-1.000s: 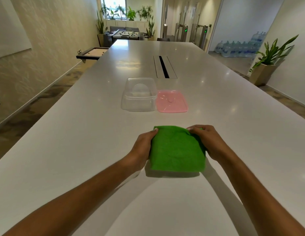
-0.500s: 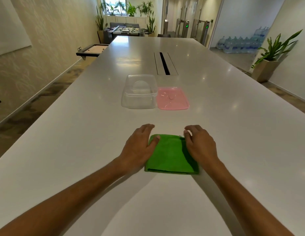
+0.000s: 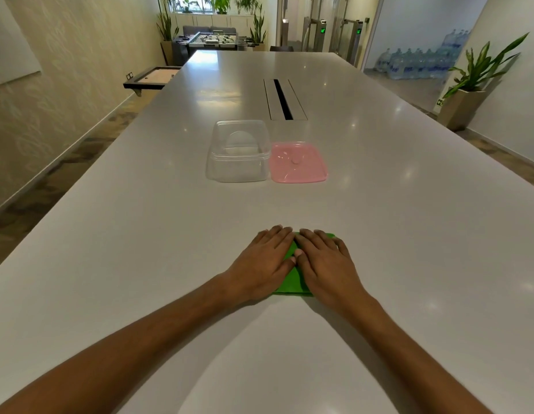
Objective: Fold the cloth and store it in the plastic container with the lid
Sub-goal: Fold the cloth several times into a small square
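Observation:
The green cloth [image 3: 293, 282] lies folded small and flat on the white table [image 3: 140, 234], close in front of me. Both my hands rest palm-down on it, side by side, and cover most of it. My left hand [image 3: 264, 262] presses its left part and my right hand [image 3: 325, 261] its right part; the thumbs touch in the middle. Neither hand grips the cloth. Further back stands the clear plastic container [image 3: 238, 171], uncovered and with nothing in it. Its pink lid [image 3: 297, 161] lies flat on the table, touching the container's right side.
A cable slot [image 3: 282, 98] is set in the table behind the container. The table's left edge runs along a walkway by the wall. A potted plant [image 3: 469, 94] stands on the floor at the right, with water bottles [image 3: 415, 62] behind it.
The cloth was held up by its top corners, then laid down folded smaller. My hands have slid inward from its sides and now lie flat on top of it, touching.

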